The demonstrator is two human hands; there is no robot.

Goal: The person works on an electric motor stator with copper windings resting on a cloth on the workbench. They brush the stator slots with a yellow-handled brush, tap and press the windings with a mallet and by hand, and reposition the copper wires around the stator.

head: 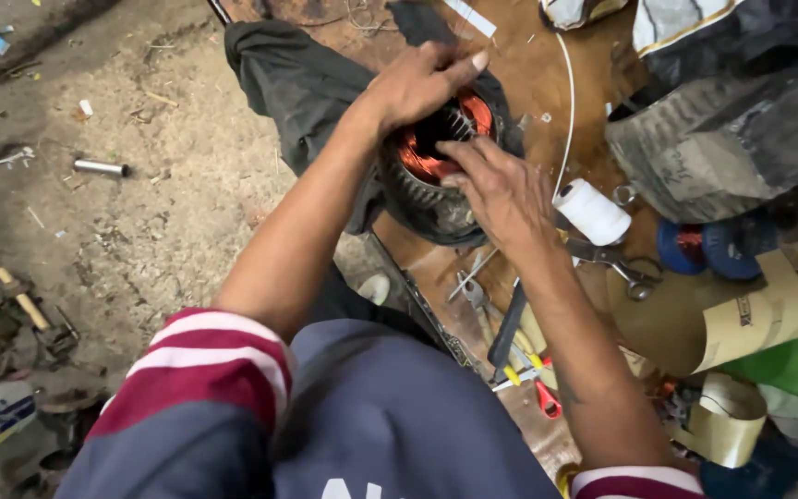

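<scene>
A round motor stator with a dark ribbed metal shell and copper windings inside sits at the edge of a brown workbench. My left hand lies over its far rim, fingers stretched across the top. My right hand rests on its near right rim, fingertips reaching into the bore by the copper coils. Neither hand holds a separate tool that I can see.
A white thread spool, scissors, pliers with red and yellow handles, rolled tan insulating paper and a dark cloth lie on the bench. A dirt floor with a metal tube spreads left.
</scene>
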